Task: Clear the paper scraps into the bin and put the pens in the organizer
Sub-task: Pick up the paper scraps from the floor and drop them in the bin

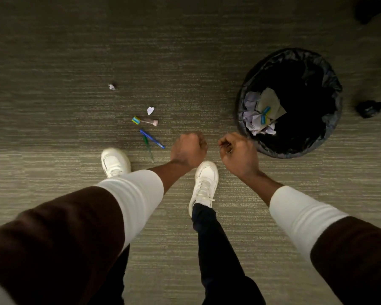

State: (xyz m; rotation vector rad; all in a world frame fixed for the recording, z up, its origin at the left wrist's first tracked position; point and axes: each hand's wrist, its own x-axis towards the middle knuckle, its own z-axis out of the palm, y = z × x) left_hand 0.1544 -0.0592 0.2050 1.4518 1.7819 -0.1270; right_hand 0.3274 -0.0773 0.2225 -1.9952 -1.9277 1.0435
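A small crumpled paper scrap (111, 86) is seen on the grey carpet (53, 106), farthest left of the bin (290, 102). A second white scrap (150, 110) lies nearer the bin, with a capped marker (145, 121) just below it. A blue pen (152, 139) and a green pen (148, 148) are crossed at their upper ends, left of the bin and beside a white shoe (115, 162). The left hand (188, 149) is held above the carpet, its fingers curled into a fist; whether anything is held cannot be told. The right hand (237, 151) is just beside the bin's rim, fingers likewise curled, contents not discernible. The bin, lined with a black bag, contains crumpled paper (256, 119) and a card with blue marks.
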